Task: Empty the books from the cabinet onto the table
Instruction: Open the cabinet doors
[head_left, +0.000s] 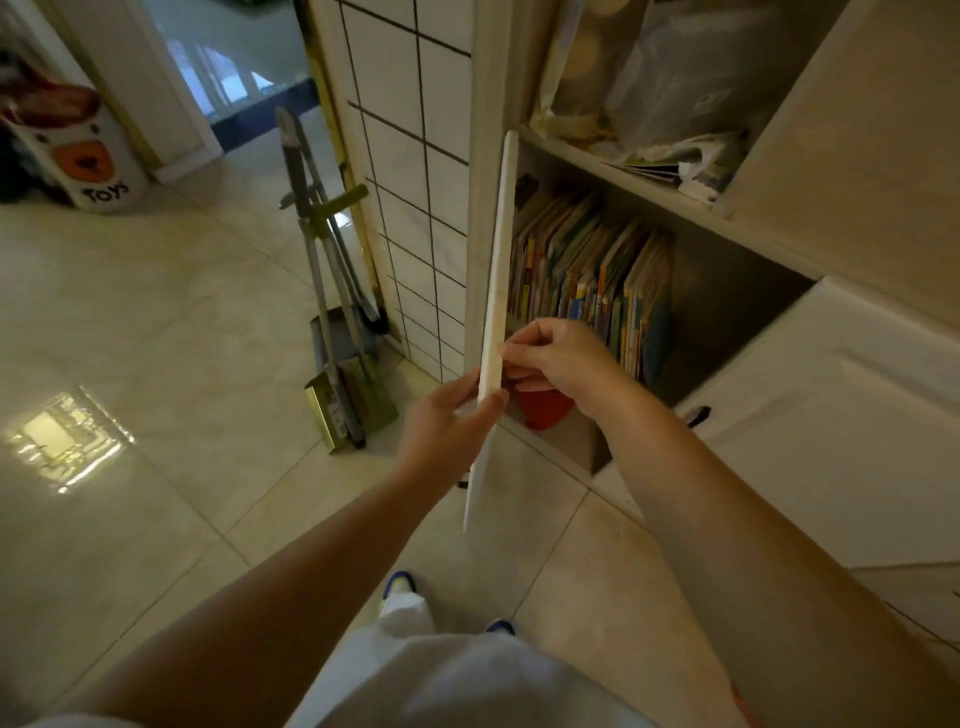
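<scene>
My left hand (447, 421) held the edge of the door (497, 312), fingers on the outer side and thumb curled onto the thin edge. My right hand (558, 358) pinched the same edge from the inner side, just above my left hand. I held it with both hands, I think, so the door would swing wide and stay out of my way.

The door stood open, edge toward me. Right behind the door, inside the cabinet (727, 218), the books (592, 280) stood in a tight row and leaned a bit to one side. They were packed close, so they kept each other up. None of them were out yet. Something red (543, 408) lay low in the cabinet, just behind the door and under my right hand. I could not tell what it was.

On the shelf above the books, bags and papers (654, 93) were stuffed in a heap. To the left of the door, a broom and dustpan (337, 332) leaned on the tiled wall (410, 156). Far to the left of the door stood a toy bin (85, 161).

I saw no table here, so I think I would have to carry the books to it.
</scene>
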